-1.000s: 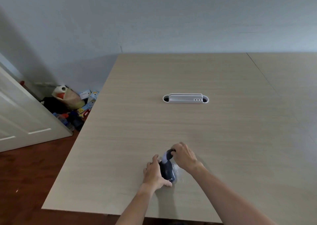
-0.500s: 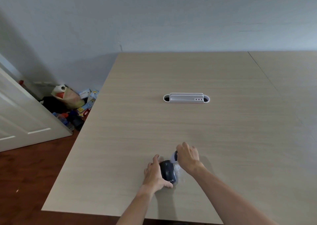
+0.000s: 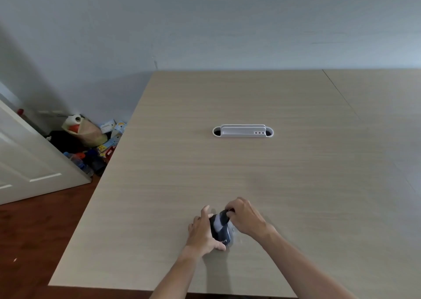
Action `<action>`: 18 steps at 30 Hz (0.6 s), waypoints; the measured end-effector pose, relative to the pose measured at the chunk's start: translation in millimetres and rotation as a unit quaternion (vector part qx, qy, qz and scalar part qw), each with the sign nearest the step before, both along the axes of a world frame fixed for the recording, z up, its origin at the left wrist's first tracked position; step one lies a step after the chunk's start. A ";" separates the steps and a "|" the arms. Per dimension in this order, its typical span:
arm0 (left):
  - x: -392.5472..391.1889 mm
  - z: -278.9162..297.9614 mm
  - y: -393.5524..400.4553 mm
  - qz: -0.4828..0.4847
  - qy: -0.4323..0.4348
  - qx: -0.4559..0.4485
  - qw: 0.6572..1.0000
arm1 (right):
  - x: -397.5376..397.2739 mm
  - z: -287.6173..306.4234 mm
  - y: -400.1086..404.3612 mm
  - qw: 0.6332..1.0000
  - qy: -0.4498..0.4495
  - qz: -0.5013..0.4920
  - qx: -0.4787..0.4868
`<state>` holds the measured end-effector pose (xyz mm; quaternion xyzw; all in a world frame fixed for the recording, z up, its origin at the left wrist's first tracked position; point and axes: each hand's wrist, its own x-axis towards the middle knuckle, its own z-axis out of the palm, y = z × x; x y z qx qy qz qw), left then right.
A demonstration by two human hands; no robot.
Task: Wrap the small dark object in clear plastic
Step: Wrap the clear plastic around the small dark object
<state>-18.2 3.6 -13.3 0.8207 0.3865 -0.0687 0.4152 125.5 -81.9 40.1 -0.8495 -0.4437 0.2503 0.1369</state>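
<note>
A small dark mouse [image 3: 220,229] is held on the table [image 3: 227,166], close to the near edge and a little left of centre in the head view. Its long axis runs nearly straight away from the person, leaning slightly to the right, with the narrower end pointing toward the wall and raised a little off the table. White lettering is seen at its near end.

The left hand [image 3: 203,232] is laid flat against the mouse's left side, fingers extended and pressed together, the thumb resting on the table at the near end. The right hand [image 3: 245,216] is curled over the far end, its fingertips pinched on the mouse's tip and on the plastic [image 3: 232,227], which is seen as a pale sheen across the mouse's upper part and as a crinkled clear edge to its right, touching the table.

Well beyond the hands, a white cable tray [image 3: 242,131] is set into the table. A pile of clutter [image 3: 91,137] is seen on the floor beside a door [image 3: 29,159].
</note>
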 end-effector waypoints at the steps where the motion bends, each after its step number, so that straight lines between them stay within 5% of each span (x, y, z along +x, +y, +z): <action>1: 0.1 0.0 0.0 -0.001 -0.001 0.000 1.000 | -1.9 -0.7 0.9 1.000 0.008 0.013 -0.010; 5: 1.2 -1.5 -0.8 0.013 -0.003 -0.005 1.000 | -1.2 3.2 6.5 0.997 -0.043 -0.053 -0.024; 9: 1.7 -2.2 -1.5 0.026 0.011 -0.013 1.000 | -10.4 -0.7 20.4 0.999 0.017 -0.018 -0.033; 18: 0.1 -5.5 -0.4 0.016 0.003 -0.014 1.000 | -6.5 -5.1 9.2 0.999 -0.029 -0.046 0.009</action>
